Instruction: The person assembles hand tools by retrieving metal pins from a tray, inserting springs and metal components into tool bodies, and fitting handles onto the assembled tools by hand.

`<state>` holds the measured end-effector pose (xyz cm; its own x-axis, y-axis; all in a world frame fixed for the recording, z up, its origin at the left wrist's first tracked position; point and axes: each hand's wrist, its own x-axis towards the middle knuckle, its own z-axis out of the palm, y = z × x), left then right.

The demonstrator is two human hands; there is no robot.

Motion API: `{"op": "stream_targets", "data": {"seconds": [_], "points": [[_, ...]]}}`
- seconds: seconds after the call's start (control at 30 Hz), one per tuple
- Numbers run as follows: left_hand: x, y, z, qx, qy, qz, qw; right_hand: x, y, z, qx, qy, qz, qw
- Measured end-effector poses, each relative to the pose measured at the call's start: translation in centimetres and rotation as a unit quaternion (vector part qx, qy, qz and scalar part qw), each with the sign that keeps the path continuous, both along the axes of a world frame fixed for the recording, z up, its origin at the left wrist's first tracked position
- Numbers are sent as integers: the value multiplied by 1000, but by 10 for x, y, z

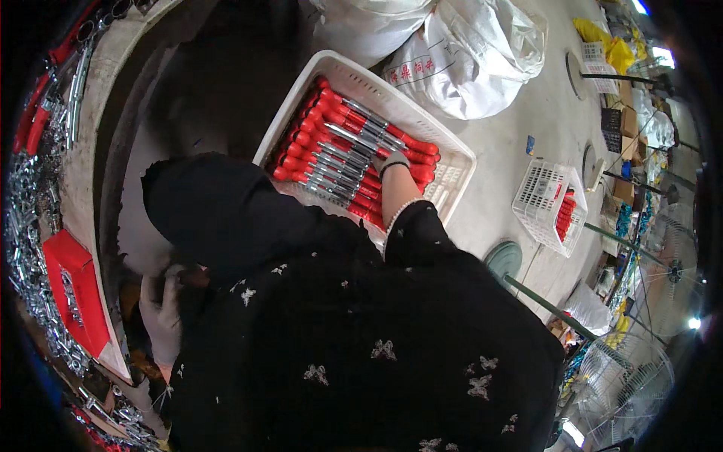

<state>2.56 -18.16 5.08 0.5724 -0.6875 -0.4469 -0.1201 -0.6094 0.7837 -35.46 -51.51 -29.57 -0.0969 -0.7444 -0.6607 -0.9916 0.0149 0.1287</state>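
Observation:
My right hand [393, 163], in a pale glove, reaches into a white plastic crate [450, 197]. Its partly hidden fingers close on a red-handled metal tool [348, 137], which lies slanted over the others. Several rows of red-handled tools [331, 167] with shiny shafts fill the crate, handles toward both sides. Lower left, my left hand [160, 316], also gloved, is beside the bench edge. Its fingers are bent a little and apart, with nothing visible in them, though the area is dim. My black sleeves with pale butterfly prints cover much of the view.
Along the left runs a bench [113, 68] heaped with small metal parts [38, 218] and a red box [77, 290]. White sacks [474, 64] stand beyond the crate. To the right are a second white crate [544, 197] with red-handled tools and standing fans [621, 377].

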Motion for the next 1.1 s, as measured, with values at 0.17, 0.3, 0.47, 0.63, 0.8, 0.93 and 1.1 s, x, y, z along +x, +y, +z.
{"op": "stream_targets", "data": {"seconds": [0.17,0.3,0.47,0.63,0.8,0.93,1.1], "points": [[5,0,8,-36,-5,-1,999,-10,-19,21,10,-6,-99,995],[1,-7,18,-14,-23,44,999,-11,-26,37,15,-2,-154,988],[7,6,-1,-29,22,27,999,-45,-15,8,38,-131,139,981],[5,14,1,-14,12,48,999,-69,12,-10,-31,-285,211,935],[1,8,7,-14,-2,32,999,-54,22,14,-58,-150,241,957],[5,10,6,-31,-23,24,999,-31,5,32,35,15,177,983],[11,30,8,-40,-41,56,997,-75,-4,-17,89,131,166,973]]}}
